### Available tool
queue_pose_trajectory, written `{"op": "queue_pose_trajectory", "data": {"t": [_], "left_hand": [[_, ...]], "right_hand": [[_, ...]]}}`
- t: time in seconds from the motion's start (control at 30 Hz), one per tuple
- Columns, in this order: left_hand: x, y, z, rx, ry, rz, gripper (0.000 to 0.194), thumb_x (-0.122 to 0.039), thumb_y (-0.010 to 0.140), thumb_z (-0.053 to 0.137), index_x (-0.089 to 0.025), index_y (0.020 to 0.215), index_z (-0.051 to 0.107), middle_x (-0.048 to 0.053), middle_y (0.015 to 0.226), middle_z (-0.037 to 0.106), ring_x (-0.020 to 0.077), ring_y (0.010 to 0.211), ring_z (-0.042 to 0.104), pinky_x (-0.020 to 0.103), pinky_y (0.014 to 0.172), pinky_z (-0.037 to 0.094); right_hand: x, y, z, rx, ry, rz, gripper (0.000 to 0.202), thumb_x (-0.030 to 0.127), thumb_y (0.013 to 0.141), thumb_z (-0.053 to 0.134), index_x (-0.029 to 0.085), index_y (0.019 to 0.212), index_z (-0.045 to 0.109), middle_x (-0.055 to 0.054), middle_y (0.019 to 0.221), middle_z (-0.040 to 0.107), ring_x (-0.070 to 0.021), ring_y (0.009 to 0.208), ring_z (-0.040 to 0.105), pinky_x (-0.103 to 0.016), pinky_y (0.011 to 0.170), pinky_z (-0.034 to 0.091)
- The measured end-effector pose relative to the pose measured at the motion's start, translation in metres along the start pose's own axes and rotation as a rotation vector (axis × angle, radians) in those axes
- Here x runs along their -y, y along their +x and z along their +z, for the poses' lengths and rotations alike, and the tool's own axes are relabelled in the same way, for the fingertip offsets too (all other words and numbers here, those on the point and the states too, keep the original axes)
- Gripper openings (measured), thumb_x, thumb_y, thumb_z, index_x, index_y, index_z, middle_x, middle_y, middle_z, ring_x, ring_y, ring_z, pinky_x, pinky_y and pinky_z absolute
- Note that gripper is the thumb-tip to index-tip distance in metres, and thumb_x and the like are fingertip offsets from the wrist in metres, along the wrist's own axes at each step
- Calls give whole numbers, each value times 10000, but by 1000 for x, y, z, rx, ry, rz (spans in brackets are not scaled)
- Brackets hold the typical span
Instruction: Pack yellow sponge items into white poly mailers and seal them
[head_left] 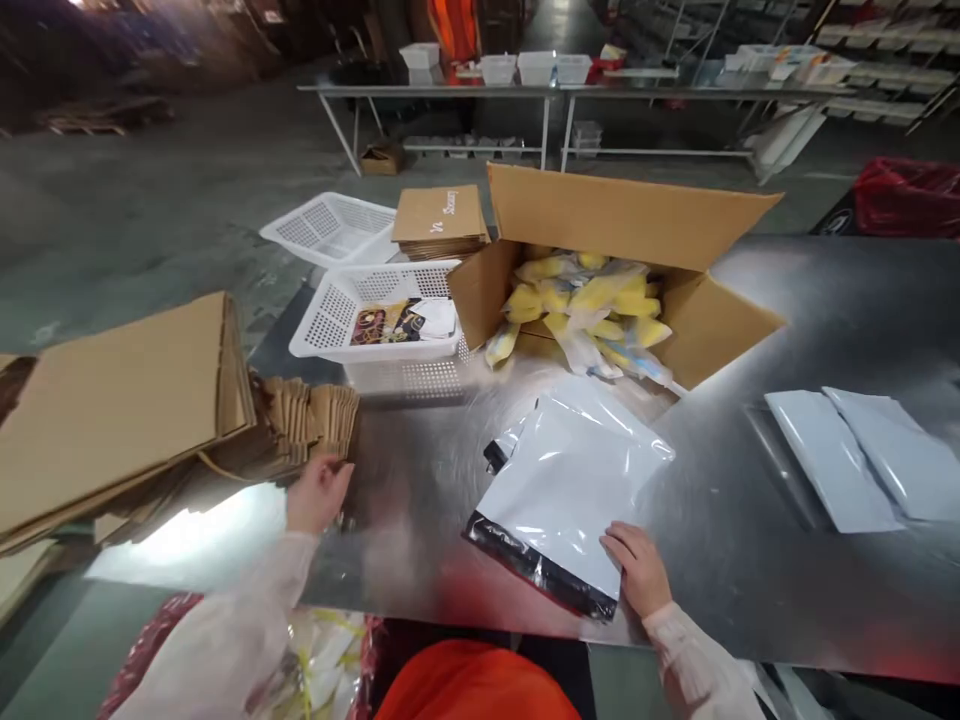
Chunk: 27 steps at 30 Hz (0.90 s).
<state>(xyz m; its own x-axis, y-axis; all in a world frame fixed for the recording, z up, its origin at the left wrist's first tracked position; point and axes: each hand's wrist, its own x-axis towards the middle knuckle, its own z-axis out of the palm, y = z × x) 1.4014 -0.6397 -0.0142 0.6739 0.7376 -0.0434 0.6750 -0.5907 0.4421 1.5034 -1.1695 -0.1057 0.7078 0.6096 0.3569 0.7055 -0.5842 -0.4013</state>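
On the metal table lies a white plastic mailing bag with a black strip along its near edge. My right hand rests on the bag's lower right edge, fingers close together. At the left, my left hand has its fingers curled, beside a row of folded brown cardboard pieces; whether it holds one of them is hidden. Beyond the bag, an open cardboard box holds several yellow items in clear plastic. Another dark-edged piece sticks out from under the bag's left side.
A white basket holds small patterned packets, with another basket and stacked cardboard behind it. Large flat cardboard covers the left side. White bags lie at the right. Below the front edge is a red-rimmed container.
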Motion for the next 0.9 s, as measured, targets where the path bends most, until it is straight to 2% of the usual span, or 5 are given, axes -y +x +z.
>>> {"op": "queue_pose_trajectory", "data": {"t": [0.17,0.3,0.6,0.77,0.9], "left_hand": [[-103,-9,74,607,193,862,342,-261,880,484,-330,1202,580,67,1010,598,170,741,556,300,753,408],[-158,-20,117,876,-8,1190,378,-187,843,513,-372,1149,636,76,1131,616,166,750,567,327,828,392],[-172,-17,147,890,-200,640,282,-296,828,479,-180,783,732,8,778,704,155,781,613,219,707,418],[-191,-25,168,660,-93,349,507,-476,888,402,-131,607,644,3,547,548,141,600,527,226,557,336],[-197,-30,159,449,-40,317,421,-523,848,510,-148,932,683,43,816,652,181,768,593,240,643,394]], "right_hand": [[-5,4,-4,109,-58,-67,444,103,843,396,300,1140,662,-52,1038,702,-211,1064,613,-416,882,508],[-7,4,-17,151,0,-51,424,128,862,404,297,1156,658,-47,1094,698,-207,1094,615,-403,909,507],[-17,40,-29,83,363,771,444,565,682,552,168,783,723,-90,777,727,-255,771,669,-335,703,524],[-27,62,-16,52,320,896,572,700,745,381,196,540,559,-30,521,587,-180,552,552,-282,532,425],[-18,68,-25,195,86,967,608,703,790,362,164,760,642,-62,648,637,-201,629,587,-299,605,433]]}}
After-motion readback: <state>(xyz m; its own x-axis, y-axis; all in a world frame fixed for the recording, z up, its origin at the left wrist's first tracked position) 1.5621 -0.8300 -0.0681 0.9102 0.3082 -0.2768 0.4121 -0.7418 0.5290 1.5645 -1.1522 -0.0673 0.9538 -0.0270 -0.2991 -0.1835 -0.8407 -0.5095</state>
